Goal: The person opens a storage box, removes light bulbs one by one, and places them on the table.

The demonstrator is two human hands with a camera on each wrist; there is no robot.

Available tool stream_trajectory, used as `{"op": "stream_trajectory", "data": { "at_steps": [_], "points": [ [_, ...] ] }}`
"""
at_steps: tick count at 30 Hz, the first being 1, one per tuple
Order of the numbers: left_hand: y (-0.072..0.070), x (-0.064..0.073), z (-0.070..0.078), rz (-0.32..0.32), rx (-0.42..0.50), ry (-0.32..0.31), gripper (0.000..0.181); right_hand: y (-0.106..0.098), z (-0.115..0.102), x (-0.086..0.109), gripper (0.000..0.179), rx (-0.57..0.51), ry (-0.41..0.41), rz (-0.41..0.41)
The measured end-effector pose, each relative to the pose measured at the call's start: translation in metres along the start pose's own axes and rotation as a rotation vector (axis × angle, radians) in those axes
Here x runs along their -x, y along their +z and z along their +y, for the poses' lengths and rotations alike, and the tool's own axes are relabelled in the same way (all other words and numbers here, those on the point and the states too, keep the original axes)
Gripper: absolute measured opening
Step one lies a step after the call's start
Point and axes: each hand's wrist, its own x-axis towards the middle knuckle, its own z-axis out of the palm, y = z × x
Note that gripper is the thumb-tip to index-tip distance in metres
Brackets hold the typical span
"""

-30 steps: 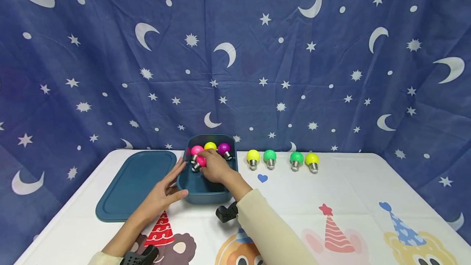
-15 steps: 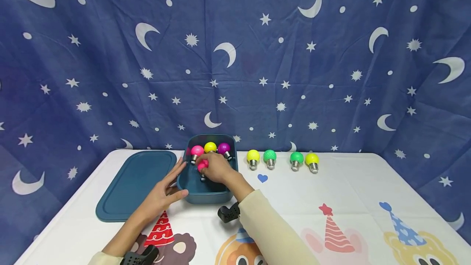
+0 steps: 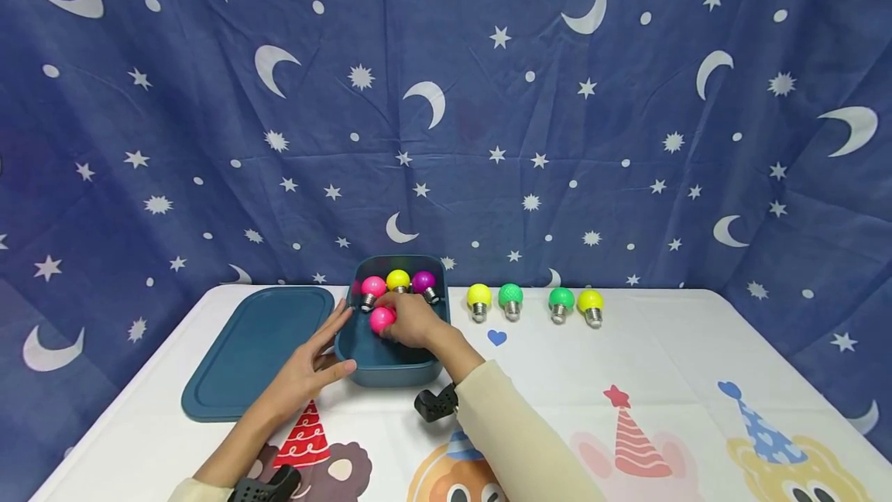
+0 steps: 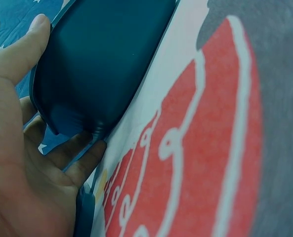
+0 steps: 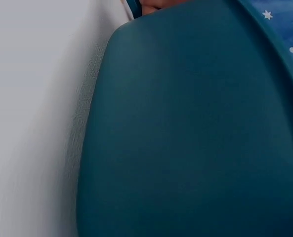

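Observation:
In the head view a dark teal box (image 3: 390, 377) stands open at the table's back. My right hand (image 3: 413, 321) reaches into it and pinches a pink light bulb (image 3: 382, 321), whose metal base is hidden. Behind that bulb, in the box, lie another pink bulb (image 3: 373, 287), a yellow bulb (image 3: 398, 279) and a purple bulb (image 3: 423, 281). My left hand (image 3: 307, 369) rests against the box's left side and near corner, its fingers spread; the left wrist view shows those fingers (image 4: 87, 160) at the box wall. The right wrist view is filled by the box's outer wall (image 5: 186, 123).
Left of the box a teal lid (image 3: 259, 351) lies flat. To the right stretches a row of bulbs: a yellow bulb (image 3: 478, 297), a green bulb (image 3: 511, 296), a second green bulb (image 3: 560, 300) and a second yellow bulb (image 3: 591, 302). A starry blue curtain (image 3: 488, 122) hangs behind.
The pink bulb in my right hand has turned, its metal base going from sight, and now sits slightly nearer in the box. My left hand stays in place.

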Motion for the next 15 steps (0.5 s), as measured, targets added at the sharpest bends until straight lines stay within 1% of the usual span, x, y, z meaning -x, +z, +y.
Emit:
{"op": "stream_trajectory", "data": {
  "at_steps": [2, 5, 10, 15],
  "points": [
    [0.0, 0.0, 0.0, 0.001, -0.002, 0.0, 0.075, -0.002, -0.001, 0.002, 0.044, 0.016, -0.016, 0.019],
    [-0.001, 0.0, 0.0, 0.001, -0.005, 0.002, 0.075, -0.008, -0.005, 0.007, 0.046, 0.025, -0.051, 0.073],
    [-0.001, 0.001, 0.0, -0.001, 0.0, 0.002, 0.075, -0.021, -0.009, 0.025, 0.049, -0.042, -0.065, 0.167],
    [0.001, 0.001, 0.0, -0.001, 0.002, 0.001, 0.074, -0.034, -0.002, 0.048, 0.048, -0.088, -0.113, 0.268]
  ]
}}
